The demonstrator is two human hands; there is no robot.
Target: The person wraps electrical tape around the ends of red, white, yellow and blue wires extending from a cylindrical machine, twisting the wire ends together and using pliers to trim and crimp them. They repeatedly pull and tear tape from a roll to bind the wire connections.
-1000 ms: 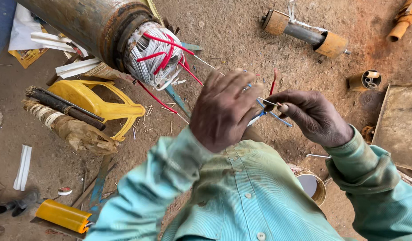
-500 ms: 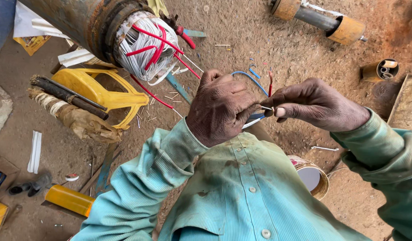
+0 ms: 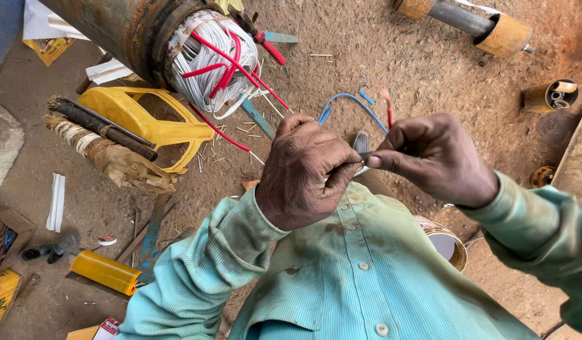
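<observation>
Here, both hands up close over chest, meeting at fingertips. Left hand (image 3: 307, 173) curled, pinching near end of blue wire (image 3: 351, 101); right hand (image 3: 433, 160) pinching same small bit from other side. Wire runs away from hands toward big motor (image 3: 146, 31) with white and red windings (image 3: 215, 63); yellow stool (image 3: 140, 119) left of it

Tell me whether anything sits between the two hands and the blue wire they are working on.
Nothing visible does. The left hand and right hand meet fingertip to fingertip, pinching the near end of the blue wire, which loops away over the dirt floor.
</observation>
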